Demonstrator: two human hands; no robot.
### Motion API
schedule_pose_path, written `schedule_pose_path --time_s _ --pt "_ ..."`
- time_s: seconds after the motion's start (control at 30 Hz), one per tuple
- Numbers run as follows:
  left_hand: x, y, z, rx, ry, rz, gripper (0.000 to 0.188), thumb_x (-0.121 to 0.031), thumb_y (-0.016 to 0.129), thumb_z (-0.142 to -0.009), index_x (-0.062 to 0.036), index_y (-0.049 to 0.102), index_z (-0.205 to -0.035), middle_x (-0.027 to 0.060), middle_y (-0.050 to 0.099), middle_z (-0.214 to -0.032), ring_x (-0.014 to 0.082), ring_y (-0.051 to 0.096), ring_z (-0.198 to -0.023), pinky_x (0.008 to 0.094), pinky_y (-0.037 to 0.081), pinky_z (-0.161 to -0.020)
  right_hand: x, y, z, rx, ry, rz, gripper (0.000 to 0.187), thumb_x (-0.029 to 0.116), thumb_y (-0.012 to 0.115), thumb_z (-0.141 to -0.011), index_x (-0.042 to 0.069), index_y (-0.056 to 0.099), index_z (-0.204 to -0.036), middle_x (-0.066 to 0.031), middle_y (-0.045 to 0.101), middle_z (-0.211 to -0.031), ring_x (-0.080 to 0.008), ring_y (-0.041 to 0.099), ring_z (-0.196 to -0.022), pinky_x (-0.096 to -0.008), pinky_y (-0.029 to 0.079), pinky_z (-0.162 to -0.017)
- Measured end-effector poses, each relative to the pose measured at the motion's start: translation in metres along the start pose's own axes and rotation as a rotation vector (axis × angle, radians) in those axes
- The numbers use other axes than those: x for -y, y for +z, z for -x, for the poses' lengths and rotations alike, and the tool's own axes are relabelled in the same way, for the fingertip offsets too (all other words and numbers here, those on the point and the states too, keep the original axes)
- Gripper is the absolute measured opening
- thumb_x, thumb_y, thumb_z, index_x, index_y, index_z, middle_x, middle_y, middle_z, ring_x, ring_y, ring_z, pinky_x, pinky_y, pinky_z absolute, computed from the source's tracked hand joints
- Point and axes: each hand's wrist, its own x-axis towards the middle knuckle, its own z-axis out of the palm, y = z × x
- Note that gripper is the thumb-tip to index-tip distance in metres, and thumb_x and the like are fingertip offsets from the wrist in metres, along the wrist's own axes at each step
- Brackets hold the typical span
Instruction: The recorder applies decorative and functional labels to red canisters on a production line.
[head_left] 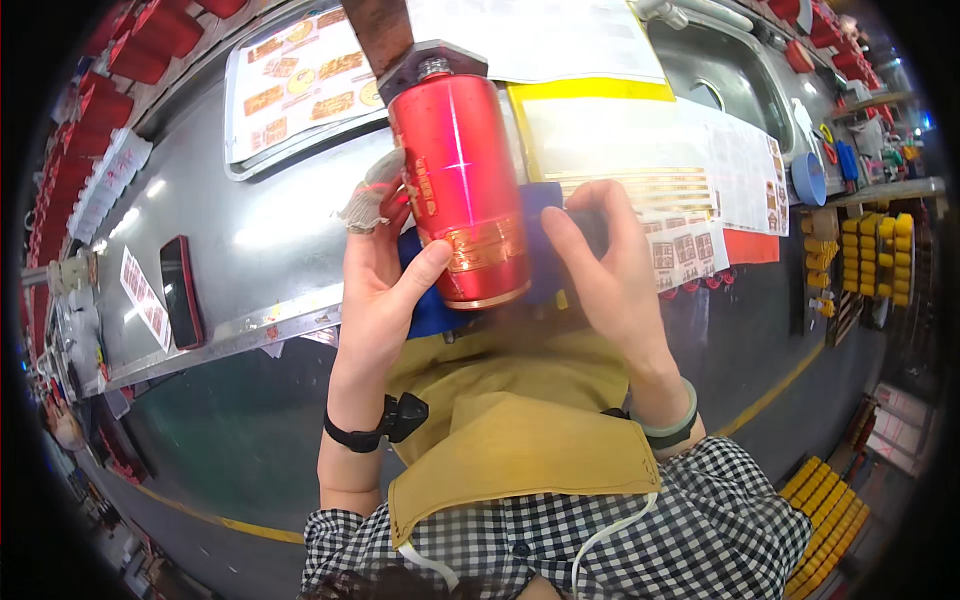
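The opaque red bottle (470, 165) is clamped in my left hand (388, 268), neck pointing away from me. Beyond that grip, to its left, a tray (236, 174) holds printed sheeting. Leftward, the steel table (275, 225) spreads to a phone (181, 292) near its edge. My left thumb lies on the bottle's gold band; my right hand (612, 262) curls just right of it, whether pinching anything I can't tell.

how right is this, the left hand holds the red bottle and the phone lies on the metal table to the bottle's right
The side is wrong: the head view shows the phone on the metal table to the left of the red bottle, which the left hand does hold.
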Motion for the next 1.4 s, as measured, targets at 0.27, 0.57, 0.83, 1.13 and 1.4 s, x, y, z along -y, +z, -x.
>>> schedule_pose_path --time_s 0.27,0.57,0.83,1.13,1.4 --pt "-0.002 0.002 0.001 -0.044 -0.047 0.004 0.078 -0.006 0.072 -0.094 -0.0038 0.029 -0.158 0.0146 0.038 -0.159 0.0274 0.039 -0.146 0.0448 0.028 -0.123 -0.002 0.015 -0.006 0.095 0.127 -0.166 0.053 0.039 0.085 -0.086 0.000 0.055 -0.107 -0.0098 0.062 -0.095 -0.0152 0.059 -0.089 -0.0306 0.050 -0.078" --pt "-0.009 0.006 0.001 -0.049 -0.078 0.014 0.080 -0.008 0.075 -0.093 -0.0028 0.029 -0.158 0.0149 0.039 -0.158 0.0275 0.040 -0.144 0.0451 0.029 -0.122 0.001 0.007 -0.006 0.104 0.101 -0.173 0.042 0.030 0.077 -0.093 0.000 0.056 -0.113 -0.0073 0.062 -0.098 -0.0138 0.057 -0.088 -0.0292 0.049 -0.077" --pt "-0.010 0.005 0.001 -0.071 -0.087 0.035 0.082 -0.007 0.076 -0.091 -0.0007 0.028 -0.158 0.0152 0.040 -0.157 0.0279 0.041 -0.143 0.0443 0.033 -0.120 0.026 0.008 0.004 0.022 -0.101 -0.042 0.018 0.005 0.066 -0.094 0.000 0.063 -0.110 -0.0188 0.067 -0.098 -0.0365 0.068 -0.092 -0.0427 0.052 -0.081" --pt "-0.009 0.010 0.002 -0.073 -0.056 0.027 0.085 -0.013 0.076 -0.092 -0.0008 0.026 -0.160 0.0159 0.038 -0.158 0.0286 0.039 -0.145 0.0436 0.032 -0.120 0.041 0.014 0.003 -0.007 -0.249 -0.018 0.016 0.005 0.069 -0.092 0.000 0.065 -0.107 -0.0175 0.069 -0.097 -0.0350 0.069 -0.087 -0.0410 0.054 -0.077" --pt "-0.008 0.008 0.031 -0.033 0.505 -1.251 0.079 -0.063 0.081 -0.075 -0.0098 0.070 -0.133 0.0196 0.034 -0.162 0.0396 0.031 -0.145 0.0507 0.029 -0.118 0.015 -0.016 -0.003 -0.149 -0.166 0.212 0.015 0.005 0.067 -0.095 -0.002 0.066 -0.108 -0.0178 0.071 -0.095 -0.0341 0.070 -0.085 -0.0407 0.054 -0.076"
